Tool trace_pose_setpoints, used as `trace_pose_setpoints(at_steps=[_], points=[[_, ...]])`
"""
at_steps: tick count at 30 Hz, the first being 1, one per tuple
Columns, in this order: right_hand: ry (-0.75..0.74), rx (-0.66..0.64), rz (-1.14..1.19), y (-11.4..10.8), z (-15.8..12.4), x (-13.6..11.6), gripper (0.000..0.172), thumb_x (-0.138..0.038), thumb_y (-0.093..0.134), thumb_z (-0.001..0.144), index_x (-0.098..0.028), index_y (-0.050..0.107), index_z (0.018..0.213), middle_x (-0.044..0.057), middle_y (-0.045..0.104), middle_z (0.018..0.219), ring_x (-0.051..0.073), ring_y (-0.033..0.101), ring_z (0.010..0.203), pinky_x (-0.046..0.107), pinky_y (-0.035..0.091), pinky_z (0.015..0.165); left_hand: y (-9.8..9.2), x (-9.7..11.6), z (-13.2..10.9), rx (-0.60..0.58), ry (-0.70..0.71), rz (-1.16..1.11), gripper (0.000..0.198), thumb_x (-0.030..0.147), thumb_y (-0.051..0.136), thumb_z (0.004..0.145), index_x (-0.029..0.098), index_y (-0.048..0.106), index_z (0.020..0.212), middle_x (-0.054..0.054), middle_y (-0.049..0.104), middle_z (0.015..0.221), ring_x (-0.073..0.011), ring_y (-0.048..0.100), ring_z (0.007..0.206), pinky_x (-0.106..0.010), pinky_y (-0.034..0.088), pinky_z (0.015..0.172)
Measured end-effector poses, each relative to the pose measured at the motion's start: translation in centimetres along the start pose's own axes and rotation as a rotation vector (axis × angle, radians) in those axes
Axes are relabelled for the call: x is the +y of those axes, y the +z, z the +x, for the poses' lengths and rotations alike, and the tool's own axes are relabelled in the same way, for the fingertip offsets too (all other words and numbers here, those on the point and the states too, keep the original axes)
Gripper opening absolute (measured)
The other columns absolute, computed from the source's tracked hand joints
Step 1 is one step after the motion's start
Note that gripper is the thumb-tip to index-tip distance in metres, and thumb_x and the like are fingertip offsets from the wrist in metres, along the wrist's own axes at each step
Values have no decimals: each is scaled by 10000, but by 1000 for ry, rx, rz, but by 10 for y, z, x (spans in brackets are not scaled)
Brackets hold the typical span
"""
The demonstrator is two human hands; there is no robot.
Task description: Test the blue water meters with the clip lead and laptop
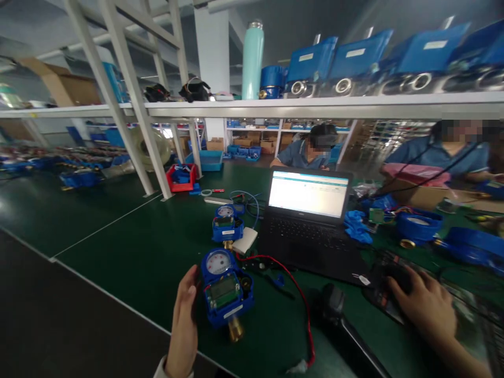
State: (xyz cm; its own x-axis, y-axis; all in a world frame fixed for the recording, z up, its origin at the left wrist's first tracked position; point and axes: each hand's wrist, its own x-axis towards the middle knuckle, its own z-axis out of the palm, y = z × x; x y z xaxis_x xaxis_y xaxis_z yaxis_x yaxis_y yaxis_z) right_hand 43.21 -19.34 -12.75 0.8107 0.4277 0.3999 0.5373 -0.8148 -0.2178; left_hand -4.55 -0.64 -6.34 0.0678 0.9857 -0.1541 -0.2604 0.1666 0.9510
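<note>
My left hand (184,315) is beside the nearest blue water meter (227,289), its fingers stretched out and not wrapped round it. I cannot tell whether the fingertips touch the case. This meter has a round dial, a small display and a brass fitting at its near end. Just behind it sits a second blue water meter (227,224). On the right, my right hand (427,302) rests over a black computer mouse (398,278), fingers curved on it. An open laptop (309,231) with a lit screen stands between and beyond the hands.
A black handheld scanner (346,325) and a red cable (303,294) lie in front of the laptop. More blue meters (419,226) are at right. A red bin (181,177) stands beside the shelf legs. Two people sit across the table, beneath a loaded shelf (315,107).
</note>
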Motion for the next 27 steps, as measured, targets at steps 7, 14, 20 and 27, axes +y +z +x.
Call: trace_pose_setpoints(at_steps=[7, 14, 20, 27], points=[[59, -33, 112, -4, -2, -3, 806, -656, 265, 827, -156, 416, 1441, 274, 414, 1367, 426, 330, 1285, 564, 331, 936, 13, -13, -45, 43, -302, -248, 706, 479, 686, 755, 263, 388, 1358, -82, 496, 1419, -284, 401, 1352, -402, 374, 1101], [134, -120, 96, -9, -1, -6, 927, -716, 185, 775, -119, 369, 1460, 261, 377, 1406, 429, 340, 1273, 530, 312, 946, 23, -11, -43, 32, -240, -306, 613, 452, 653, 810, 276, 385, 1332, -74, 542, 1367, -256, 426, 1333, -382, 373, 1100], [138, -113, 136, -13, -3, -11, 949, -741, 211, 752, -140, 338, 1476, 265, 403, 1378, 444, 349, 1258, 532, 309, 958, 27, -6, -44, 112, -285, -373, 537, 316, 671, 822, 252, 422, 1293, -90, 601, 1287, -244, 549, 1218, -377, 436, 1050], [140, -130, 138, -12, -3, -7, 1005, -765, 174, 740, -95, 354, 1467, 275, 405, 1389, 456, 368, 1250, 529, 318, 971, 27, -3, -43, 152, -302, -494, 480, 187, 631, 842, 221, 454, 1287, -82, 713, 1082, -217, 663, 1052, -337, 538, 939]])
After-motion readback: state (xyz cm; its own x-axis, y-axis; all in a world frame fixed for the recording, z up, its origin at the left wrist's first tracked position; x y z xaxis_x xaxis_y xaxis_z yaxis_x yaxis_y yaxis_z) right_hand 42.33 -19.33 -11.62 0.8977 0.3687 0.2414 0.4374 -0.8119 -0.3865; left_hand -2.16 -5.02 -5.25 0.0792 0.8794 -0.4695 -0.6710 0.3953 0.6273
